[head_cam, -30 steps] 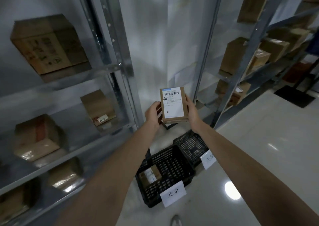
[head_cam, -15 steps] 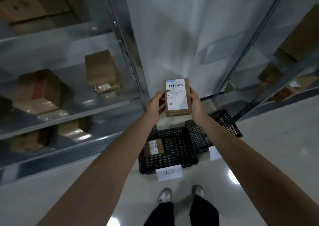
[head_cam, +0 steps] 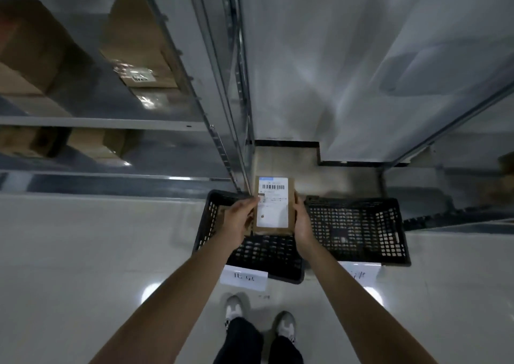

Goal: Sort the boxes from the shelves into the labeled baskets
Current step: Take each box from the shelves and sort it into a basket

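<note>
Hands grip the labelled box between them, left hand, right hand, above the left basket.

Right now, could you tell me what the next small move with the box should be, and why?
Probably lower the labelled cardboard box straight down into the left basket: the left hand and right hand hold it, label up, above that basket, not the right basket. Its address print is too blurred to confirm.
</note>
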`<move>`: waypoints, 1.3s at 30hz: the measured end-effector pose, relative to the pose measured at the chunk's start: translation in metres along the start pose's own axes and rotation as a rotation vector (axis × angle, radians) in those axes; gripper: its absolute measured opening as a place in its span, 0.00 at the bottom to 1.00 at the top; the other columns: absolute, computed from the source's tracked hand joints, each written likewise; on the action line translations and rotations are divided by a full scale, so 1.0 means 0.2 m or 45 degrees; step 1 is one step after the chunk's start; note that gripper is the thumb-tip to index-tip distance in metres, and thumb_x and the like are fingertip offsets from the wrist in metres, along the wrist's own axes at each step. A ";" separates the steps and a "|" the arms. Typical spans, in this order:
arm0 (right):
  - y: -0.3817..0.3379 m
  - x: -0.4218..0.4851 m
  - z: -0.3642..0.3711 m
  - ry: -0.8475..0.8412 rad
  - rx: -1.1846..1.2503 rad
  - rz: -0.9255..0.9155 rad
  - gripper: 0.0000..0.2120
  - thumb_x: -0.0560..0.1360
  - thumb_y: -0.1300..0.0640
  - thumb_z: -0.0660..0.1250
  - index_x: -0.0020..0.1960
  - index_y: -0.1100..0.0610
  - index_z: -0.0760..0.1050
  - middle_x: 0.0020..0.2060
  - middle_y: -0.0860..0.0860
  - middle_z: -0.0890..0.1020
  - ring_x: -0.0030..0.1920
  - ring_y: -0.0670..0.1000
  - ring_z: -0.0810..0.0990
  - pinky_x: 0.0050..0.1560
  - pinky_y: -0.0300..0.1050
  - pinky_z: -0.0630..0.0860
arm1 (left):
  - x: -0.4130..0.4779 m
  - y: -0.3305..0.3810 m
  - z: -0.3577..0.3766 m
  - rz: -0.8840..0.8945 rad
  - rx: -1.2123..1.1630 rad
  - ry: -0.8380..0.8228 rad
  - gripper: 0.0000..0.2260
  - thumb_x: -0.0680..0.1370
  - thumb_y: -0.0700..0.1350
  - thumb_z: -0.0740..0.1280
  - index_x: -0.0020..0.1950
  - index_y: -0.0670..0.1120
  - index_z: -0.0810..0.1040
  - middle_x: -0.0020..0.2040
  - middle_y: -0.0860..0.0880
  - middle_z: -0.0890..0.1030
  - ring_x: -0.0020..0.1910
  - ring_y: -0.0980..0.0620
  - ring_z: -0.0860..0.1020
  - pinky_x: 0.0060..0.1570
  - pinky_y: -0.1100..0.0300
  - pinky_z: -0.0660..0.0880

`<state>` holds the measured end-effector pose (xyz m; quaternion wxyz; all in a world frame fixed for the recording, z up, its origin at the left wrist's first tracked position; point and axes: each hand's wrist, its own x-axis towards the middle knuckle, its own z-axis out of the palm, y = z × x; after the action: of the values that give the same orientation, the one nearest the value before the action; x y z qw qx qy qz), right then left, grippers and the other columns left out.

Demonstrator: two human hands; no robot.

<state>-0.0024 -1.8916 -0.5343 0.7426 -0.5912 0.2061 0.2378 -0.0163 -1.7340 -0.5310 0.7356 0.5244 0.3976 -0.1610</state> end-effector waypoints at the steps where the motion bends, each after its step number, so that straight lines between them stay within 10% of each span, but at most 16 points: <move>1: 0.10 0.07 -0.03 0.001 -0.011 0.031 0.14 0.85 0.55 0.51 0.64 0.45 0.71 0.54 0.45 0.83 0.49 0.43 0.84 0.44 0.38 0.79 | 0.08 -0.09 -0.02 -0.011 -0.002 -0.004 0.11 0.76 0.46 0.73 0.56 0.41 0.83 0.55 0.44 0.86 0.52 0.45 0.84 0.46 0.55 0.77; 11: 1.20 0.96 -0.26 0.045 -0.162 0.153 0.15 0.82 0.57 0.58 0.67 0.49 0.75 0.57 0.51 0.84 0.54 0.53 0.84 0.51 0.48 0.79 | 1.15 -0.96 -0.23 -0.005 0.258 0.207 0.12 0.77 0.42 0.74 0.56 0.36 0.82 0.57 0.39 0.84 0.59 0.40 0.81 0.66 0.46 0.74; 20: 2.04 1.75 -0.38 0.071 -0.252 0.109 0.17 0.82 0.55 0.61 0.70 0.49 0.72 0.61 0.53 0.81 0.55 0.53 0.82 0.59 0.52 0.78 | 2.06 -1.44 -0.33 0.060 0.662 0.282 0.07 0.81 0.41 0.67 0.57 0.40 0.80 0.57 0.43 0.81 0.58 0.46 0.77 0.44 0.71 0.64; 25: 2.27 2.01 -0.41 0.124 -0.295 0.107 0.18 0.84 0.47 0.56 0.73 0.46 0.68 0.62 0.50 0.79 0.56 0.50 0.80 0.49 0.43 0.77 | 2.33 -1.58 -0.36 0.179 0.924 0.337 0.09 0.79 0.40 0.69 0.57 0.37 0.82 0.59 0.41 0.82 0.60 0.45 0.79 0.47 0.70 0.65; 30: 2.42 2.08 -0.43 0.148 -0.372 0.068 0.20 0.85 0.50 0.55 0.77 0.47 0.64 0.68 0.51 0.75 0.63 0.53 0.77 0.66 0.53 0.74 | 2.42 -1.64 -0.38 0.257 0.983 0.433 0.07 0.75 0.36 0.73 0.52 0.37 0.85 0.53 0.43 0.85 0.55 0.48 0.81 0.46 0.73 0.66; 39: 2.37 2.07 -0.37 0.188 -0.655 0.178 0.26 0.86 0.56 0.49 0.81 0.53 0.44 0.73 0.62 0.67 0.70 0.63 0.70 0.69 0.52 0.67 | 2.39 -1.60 -0.39 0.158 1.253 0.502 0.10 0.77 0.46 0.72 0.55 0.43 0.80 0.54 0.47 0.83 0.53 0.49 0.81 0.47 0.59 0.76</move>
<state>0.0458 -1.8291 -1.1628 0.5329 -0.7604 0.2330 0.2891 0.0437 -1.7045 -1.1089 0.3221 0.8502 0.3740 -0.1832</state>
